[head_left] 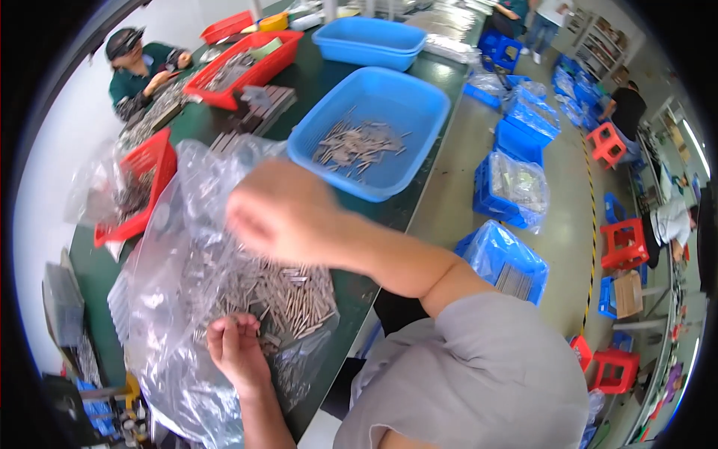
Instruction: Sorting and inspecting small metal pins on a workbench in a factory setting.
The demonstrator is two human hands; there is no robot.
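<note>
A heap of small slim metal pieces [295, 299] lies on a clear plastic bag [168, 314] spread over the green table. At the heap's near left edge is my left hand [238, 348], its fingers curled closed; whatever they hold is too small to make out. Above the bag's far part my right hand [280, 209] is smeared by motion, and its fingers cannot be read. Just beyond it stands a blue plastic basin [407, 101] with more of the metal pieces [359, 146] scattered over its bottom.
Red baskets [157, 168] with metal parts stand to the left and far left. Stacked blue basins [366, 41] sit farther back. Across the table a person [138, 75] handles parts. On the floor to the right are blue crates [497, 191] lined with plastic and red stools [624, 243].
</note>
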